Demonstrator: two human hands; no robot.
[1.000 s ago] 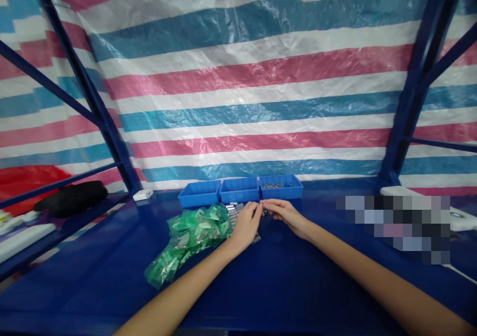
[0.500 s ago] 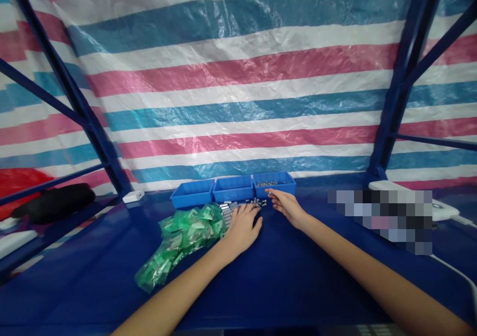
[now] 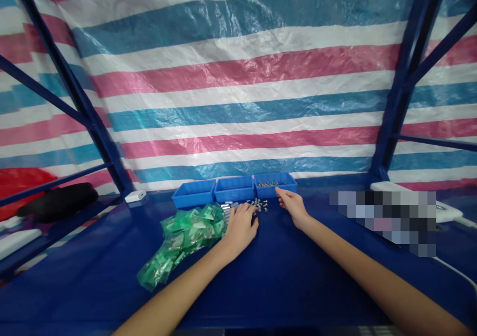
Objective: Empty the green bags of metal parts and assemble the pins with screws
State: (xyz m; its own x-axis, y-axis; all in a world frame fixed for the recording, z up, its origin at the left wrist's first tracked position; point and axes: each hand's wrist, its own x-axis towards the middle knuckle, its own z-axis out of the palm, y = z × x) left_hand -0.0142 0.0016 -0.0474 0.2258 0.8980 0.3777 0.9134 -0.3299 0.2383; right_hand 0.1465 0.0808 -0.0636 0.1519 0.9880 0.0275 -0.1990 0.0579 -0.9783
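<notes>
My left hand [image 3: 241, 228] lies spread beside a group of silver metal cylinders [image 3: 228, 208], its fingertips close to a small pile of screws [image 3: 259, 205]. To the right, my right hand [image 3: 293, 208] is closed in a pinch near the front of the right blue bin [image 3: 275, 192]; whatever its fingers hold is too small to make out. That bin has small metal parts inside. Green plastic packets [image 3: 194, 230] are heaped left of my left hand.
Two more blue bins, the middle one [image 3: 234, 195] and the left one [image 3: 194, 200], adjoin the right bin. A white adapter [image 3: 135, 196] sits at the back left. At the right are a blurred-out object and a white device [image 3: 449, 211] with a cable.
My right hand has moved slightly right, away from the screws, and remains pinched. My left hand has shifted only a little, and more of the screw pile shows.
</notes>
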